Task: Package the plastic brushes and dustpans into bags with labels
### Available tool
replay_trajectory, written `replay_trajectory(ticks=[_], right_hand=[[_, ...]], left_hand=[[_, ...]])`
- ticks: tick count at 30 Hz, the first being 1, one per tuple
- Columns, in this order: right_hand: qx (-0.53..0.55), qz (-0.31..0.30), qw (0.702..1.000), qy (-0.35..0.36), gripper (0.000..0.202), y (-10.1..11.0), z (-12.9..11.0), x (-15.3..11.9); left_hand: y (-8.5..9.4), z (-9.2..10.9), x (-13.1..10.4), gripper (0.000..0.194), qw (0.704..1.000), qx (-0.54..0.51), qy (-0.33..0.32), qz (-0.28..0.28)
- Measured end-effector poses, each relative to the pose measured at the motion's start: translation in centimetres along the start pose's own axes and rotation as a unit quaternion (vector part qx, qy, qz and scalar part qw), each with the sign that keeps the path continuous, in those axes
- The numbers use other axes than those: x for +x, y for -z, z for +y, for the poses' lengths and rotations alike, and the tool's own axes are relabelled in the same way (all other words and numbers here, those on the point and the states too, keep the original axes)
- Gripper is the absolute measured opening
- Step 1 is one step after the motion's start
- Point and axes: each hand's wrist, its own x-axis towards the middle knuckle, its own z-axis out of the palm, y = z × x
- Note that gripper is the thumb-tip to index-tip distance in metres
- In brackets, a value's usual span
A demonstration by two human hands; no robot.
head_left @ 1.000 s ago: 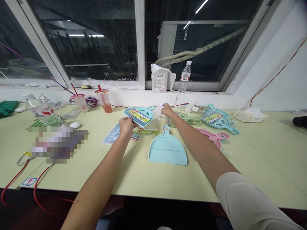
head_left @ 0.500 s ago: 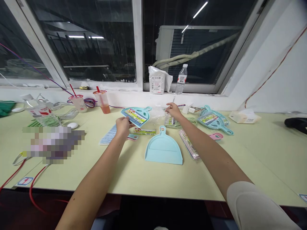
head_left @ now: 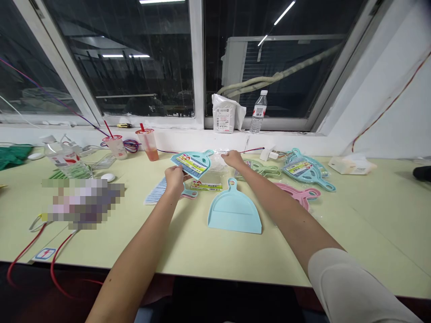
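A light-blue dustpan set with a yellow-green label point(head_left: 193, 162) is gripped in my left hand point(head_left: 174, 178), raised and tilted above the table. Below that hand lies a brush with pale blue bristles point(head_left: 156, 193), partly hidden by the wrist. At the back, my right hand point(head_left: 232, 159) pinches the edge of a clear, crumpled plastic bag point(head_left: 217, 162); its fingertips are small in view. A bare light-blue dustpan point(head_left: 235, 210) rests flat between my forearms, handle pointing away. Behind its handle is a loose yellow-green label strip point(head_left: 206, 185).
Right of my right forearm lie a pink dustpan set point(head_left: 299, 194), a green one point(head_left: 262, 168) and wrapped blue ones point(head_left: 305, 169). Drink cups point(head_left: 148, 146) and a large bottle point(head_left: 63, 157) stand at left. A water bottle point(head_left: 258, 112) is on the windowsill.
My right hand has moved left, to the plastic bag's edge, its fingers drawn together. My left hand still holds the dustpan set. The view has shifted slightly.
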Motion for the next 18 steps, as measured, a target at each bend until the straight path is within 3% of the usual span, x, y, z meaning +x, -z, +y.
replay_trajectory(ticks=[6,11,15,18], right_hand=[[-0.069,-0.037,0.997,0.005,0.051,-2.1,-1.6,-0.4],[-0.043,-0.034,0.998,-0.044,0.071,-3.5,-2.0,-0.6],[0.068,-0.001,0.995,-0.079,0.055,-3.7,-2.1,-0.5],[0.101,0.023,0.992,-0.067,0.042,-2.4,-2.0,-0.2]], left_hand=[[-0.1,0.0,-0.1,0.008,1.000,0.006,0.000,-0.002],[-0.1,-0.3,-0.1,0.006,1.000,0.001,-0.001,0.000],[0.0,-0.4,-0.2,0.008,1.000,0.006,-0.005,-0.003],[0.0,-0.2,-0.2,0.008,1.000,0.007,-0.006,0.002]])
